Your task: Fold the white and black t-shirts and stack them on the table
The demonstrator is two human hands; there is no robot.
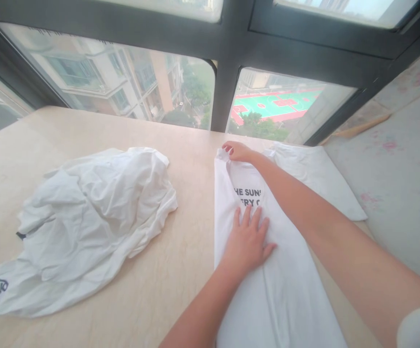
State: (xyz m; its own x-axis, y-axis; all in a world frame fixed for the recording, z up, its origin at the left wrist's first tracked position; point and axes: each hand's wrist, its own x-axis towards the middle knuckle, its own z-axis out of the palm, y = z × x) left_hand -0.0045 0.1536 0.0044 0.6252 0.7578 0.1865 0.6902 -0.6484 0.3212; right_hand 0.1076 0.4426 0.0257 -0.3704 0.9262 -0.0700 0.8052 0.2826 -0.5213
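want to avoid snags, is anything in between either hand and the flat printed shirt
Nothing visible: the left hand rests spread on the flat printed shirt, and the right hand is at its far end. The crumpled garment lies apart, to the left.

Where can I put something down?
Bare ledge shows between the crumpled white cloth and the printed shirt, and behind that cloth, towards the window frame. On the right it's crowded: left hand, right hand, shirt and flat white cloth.

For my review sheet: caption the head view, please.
Left hand spread on a folded white shirt, right hand at its far end; a crumpled white garment lies to the left.
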